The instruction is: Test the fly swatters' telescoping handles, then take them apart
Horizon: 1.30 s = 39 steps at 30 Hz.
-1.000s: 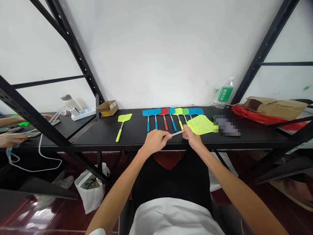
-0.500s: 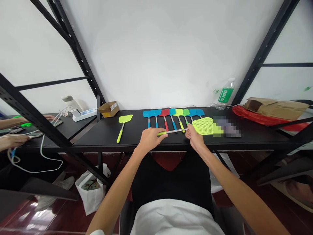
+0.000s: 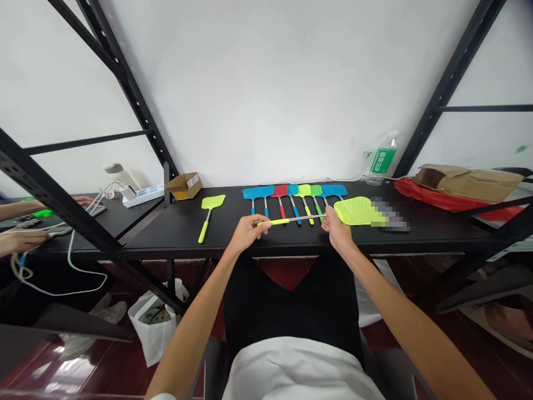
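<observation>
I hold a lime-green fly swatter (image 3: 353,211) across the front of the black table (image 3: 416,239). My left hand (image 3: 245,233) pinches the end of its yellow-green grip. My right hand (image 3: 335,228) is closed on the thin metal rod just by the mesh head. The rod between my hands is drawn out long. Behind it lies a row of several blue, red and green swatters (image 3: 295,194), handles toward me. One more lime swatter (image 3: 209,214) lies alone to the left.
A water bottle (image 3: 382,160) stands at the back right beside a brown paper bag on red plastic (image 3: 462,186). A small cardboard box (image 3: 184,184) and power strip (image 3: 141,194) sit at the left. Another person's hands (image 3: 20,236) work at far left. Black rack posts frame both sides.
My hands have moved apart, the left one sliding left, so the swatter's telescopic rod is now pulled out much longer. The mesh head shifted slightly right.
</observation>
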### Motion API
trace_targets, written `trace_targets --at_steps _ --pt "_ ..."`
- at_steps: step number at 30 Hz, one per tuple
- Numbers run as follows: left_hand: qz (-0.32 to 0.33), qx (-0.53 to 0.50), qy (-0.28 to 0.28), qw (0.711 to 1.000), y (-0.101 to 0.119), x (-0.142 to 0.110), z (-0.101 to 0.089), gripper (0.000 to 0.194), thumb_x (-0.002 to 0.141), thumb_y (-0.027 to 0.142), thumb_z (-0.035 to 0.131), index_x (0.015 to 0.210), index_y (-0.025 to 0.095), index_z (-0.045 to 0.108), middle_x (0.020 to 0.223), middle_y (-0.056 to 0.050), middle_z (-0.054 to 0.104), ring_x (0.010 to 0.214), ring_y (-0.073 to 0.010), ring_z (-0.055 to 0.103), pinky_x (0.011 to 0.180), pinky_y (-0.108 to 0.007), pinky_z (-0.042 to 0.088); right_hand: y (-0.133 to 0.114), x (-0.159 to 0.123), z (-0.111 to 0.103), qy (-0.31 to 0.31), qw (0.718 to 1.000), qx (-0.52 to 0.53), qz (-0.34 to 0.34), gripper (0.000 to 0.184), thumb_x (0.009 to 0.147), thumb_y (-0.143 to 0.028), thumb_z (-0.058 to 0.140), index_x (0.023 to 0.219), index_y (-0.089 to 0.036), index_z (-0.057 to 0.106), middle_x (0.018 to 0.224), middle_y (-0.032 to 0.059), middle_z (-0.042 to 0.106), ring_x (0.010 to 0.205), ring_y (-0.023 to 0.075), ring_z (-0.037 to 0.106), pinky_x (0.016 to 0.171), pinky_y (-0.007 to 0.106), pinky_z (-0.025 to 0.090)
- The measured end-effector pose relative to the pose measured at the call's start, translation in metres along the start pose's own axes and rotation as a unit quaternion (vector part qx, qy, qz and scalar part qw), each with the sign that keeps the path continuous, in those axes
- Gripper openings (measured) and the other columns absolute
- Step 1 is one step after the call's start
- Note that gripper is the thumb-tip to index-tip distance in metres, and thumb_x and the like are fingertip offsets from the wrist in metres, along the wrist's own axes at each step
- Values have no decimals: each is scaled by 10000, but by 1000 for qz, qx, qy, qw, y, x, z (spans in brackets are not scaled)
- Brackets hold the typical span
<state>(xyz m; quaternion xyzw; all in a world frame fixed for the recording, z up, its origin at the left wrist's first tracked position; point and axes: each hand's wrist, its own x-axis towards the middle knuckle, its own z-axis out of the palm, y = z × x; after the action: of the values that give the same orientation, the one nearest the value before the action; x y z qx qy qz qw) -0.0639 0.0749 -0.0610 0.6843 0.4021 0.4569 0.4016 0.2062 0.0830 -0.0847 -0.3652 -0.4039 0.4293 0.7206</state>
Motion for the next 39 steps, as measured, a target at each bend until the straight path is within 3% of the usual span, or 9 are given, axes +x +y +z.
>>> trace_targets --at_steps 4,9,12,16,21,26,32,36,39 --pt "10 60 32 998 3 -3 1 545 931 564 548 620 135 680 433 1 519 425 -86 428 503 -233 371 -3 -2 1 1 1000 5 -3 623 756 -497 781 571 -245 241 517 -88 191 451 74 171 388 269 213" --pt "20 60 47 997 1 -3 0 565 918 569 567 559 144 663 420 9 486 429 -83 403 503 -235 358 -4 -2 2 8 1000 -1 6 611 756 -505 765 565 -250 244 514 -84 202 450 77 175 381 272 214" --pt "38 17 57 997 -5 0 -2 450 845 552 673 666 142 726 556 -21 613 497 -101 490 502 -234 398 -4 0 1 18 1000 -9 17 601 770 -527 751 577 -253 252 522 -84 204 447 80 184 376 272 236" --pt "46 -49 134 989 -12 2 -3 372 711 461 821 902 142 790 738 -53 724 589 -127 579 545 -251 481 -4 0 1 35 999 -5 40 623 764 -554 755 576 -248 246 525 -81 221 451 79 201 379 268 246" --pt "37 -80 157 984 -10 1 -3 347 758 471 785 850 136 781 654 -31 676 554 -116 570 551 -252 490 -6 -1 2 33 999 10 34 618 745 -543 776 563 -245 266 526 -80 216 465 80 195 389 267 241" --pt "30 -69 200 977 -10 2 -3 426 822 528 710 628 150 688 511 18 523 450 -87 465 466 -238 413 -6 0 1 27 999 1 30 622 746 -582 766 578 -252 266 530 -79 233 458 83 210 385 275 259" --pt "48 -116 226 966 -20 9 -7 357 702 462 821 852 142 773 692 -31 696 608 -132 617 595 -268 523 -4 4 0 46 998 10 28 613 778 -557 753 597 -253 253 535 -82 228 448 81 224 372 271 264" --pt "61 -121 228 964 -24 12 -14 346 664 421 851 858 142 783 809 -58 743 675 -146 656 671 -292 561 -6 3 1 63 997 28 42 611 765 -521 778 598 -250 257 535 -81 228 452 80 221 370 267 255" --pt "62 -107 223 967 -24 11 -21 339 702 431 826 876 144 783 756 -45 722 652 -141 645 633 -271 547 -7 2 1 66 996 38 46 620 761 -502 790 594 -247 249 532 -79 234 457 79 222 376 263 254"
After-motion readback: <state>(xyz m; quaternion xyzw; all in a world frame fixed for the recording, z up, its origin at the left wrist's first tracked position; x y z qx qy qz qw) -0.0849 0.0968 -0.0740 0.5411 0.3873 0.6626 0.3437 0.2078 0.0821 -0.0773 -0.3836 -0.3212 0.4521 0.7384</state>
